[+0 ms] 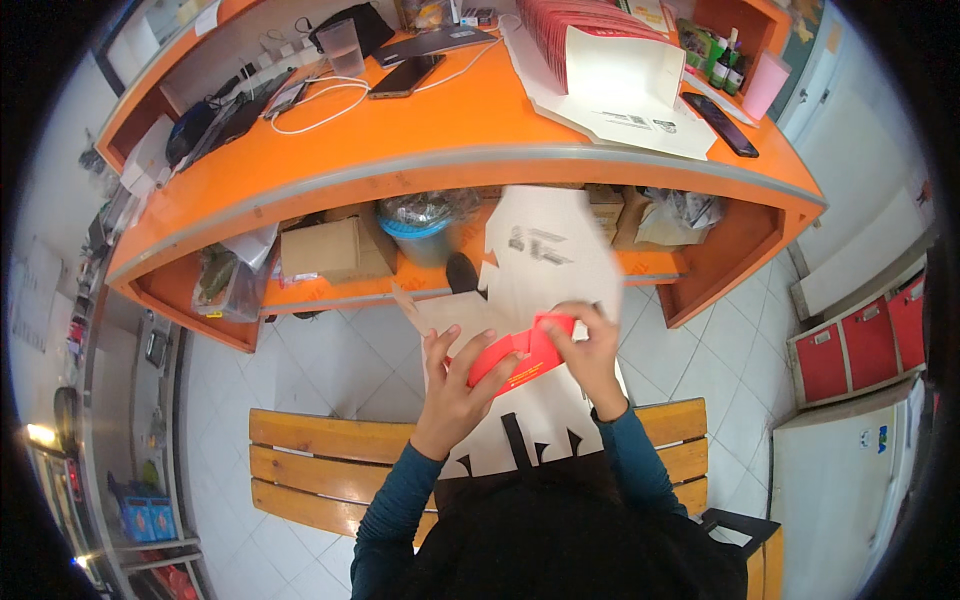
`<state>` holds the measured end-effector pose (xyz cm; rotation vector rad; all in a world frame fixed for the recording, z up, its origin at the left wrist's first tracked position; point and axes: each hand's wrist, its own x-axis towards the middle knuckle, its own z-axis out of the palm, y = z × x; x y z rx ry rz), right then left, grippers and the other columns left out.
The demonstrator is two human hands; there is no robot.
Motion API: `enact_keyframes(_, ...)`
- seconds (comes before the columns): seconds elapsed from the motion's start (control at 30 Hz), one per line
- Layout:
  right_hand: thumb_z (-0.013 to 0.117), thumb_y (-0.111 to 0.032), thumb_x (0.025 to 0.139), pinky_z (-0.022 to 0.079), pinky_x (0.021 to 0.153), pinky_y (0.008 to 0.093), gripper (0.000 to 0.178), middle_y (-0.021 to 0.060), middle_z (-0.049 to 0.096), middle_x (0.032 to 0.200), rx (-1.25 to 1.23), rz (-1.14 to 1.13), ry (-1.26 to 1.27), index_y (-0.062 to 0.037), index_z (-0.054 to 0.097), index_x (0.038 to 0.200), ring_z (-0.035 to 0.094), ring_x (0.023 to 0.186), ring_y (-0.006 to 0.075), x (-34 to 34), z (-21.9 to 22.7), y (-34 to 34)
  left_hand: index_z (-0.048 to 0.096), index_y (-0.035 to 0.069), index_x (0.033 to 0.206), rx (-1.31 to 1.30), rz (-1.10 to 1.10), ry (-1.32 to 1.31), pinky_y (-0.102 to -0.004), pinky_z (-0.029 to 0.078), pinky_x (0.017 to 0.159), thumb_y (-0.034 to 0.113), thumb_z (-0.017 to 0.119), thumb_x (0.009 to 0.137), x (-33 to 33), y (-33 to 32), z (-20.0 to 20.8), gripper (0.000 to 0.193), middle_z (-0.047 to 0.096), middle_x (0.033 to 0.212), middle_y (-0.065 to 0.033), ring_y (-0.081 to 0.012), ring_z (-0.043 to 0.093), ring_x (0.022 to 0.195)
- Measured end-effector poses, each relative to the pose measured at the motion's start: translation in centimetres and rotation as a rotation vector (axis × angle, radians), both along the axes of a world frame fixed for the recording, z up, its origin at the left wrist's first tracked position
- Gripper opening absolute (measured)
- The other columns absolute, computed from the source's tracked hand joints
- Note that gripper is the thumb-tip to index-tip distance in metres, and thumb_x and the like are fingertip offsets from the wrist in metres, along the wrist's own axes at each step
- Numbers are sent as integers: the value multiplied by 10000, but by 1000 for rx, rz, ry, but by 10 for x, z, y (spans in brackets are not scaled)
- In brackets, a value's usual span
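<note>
A red card piece with folded flaps (530, 354) is between my hands, above my lap. My left hand (452, 392) holds its left side, with the fingers spread and the thumb over the front. At its upper right corner, my right hand (590, 352) pinches a flap between thumb and fingers. A large cream die-cut cardboard sheet (555, 255) stretches from my lap toward the desk, its upper part blurred by motion. I cannot tell whether the red piece is part of that sheet. Slots and a dark strip (516, 440) show near my lap.
Ahead stands an orange desk (450, 125) with a stack of red-and-cream folded cartons (600, 50), phones (407, 76), cables and a clear cup (342, 48). Its lower shelf holds a blue-rimmed bucket (415, 235) and cardboard boxes (320, 250). I sit on a slatted wooden bench (330, 455).
</note>
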<state>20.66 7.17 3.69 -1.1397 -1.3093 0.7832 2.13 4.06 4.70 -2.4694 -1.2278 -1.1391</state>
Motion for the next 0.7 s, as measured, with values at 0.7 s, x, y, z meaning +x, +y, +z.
enact_keyframes(0.7, 688, -29, 576, 298, 972, 376, 810, 181, 298, 1304, -79, 272, -377, -67, 265, 1266, 319, 1210, 314, 17, -74, -71, 222, 65, 1240, -952, -161, -1478, -294, 427, 842, 143, 577, 820, -49, 16, -17, 556, 413, 1154, -95, -211, 483, 1011)
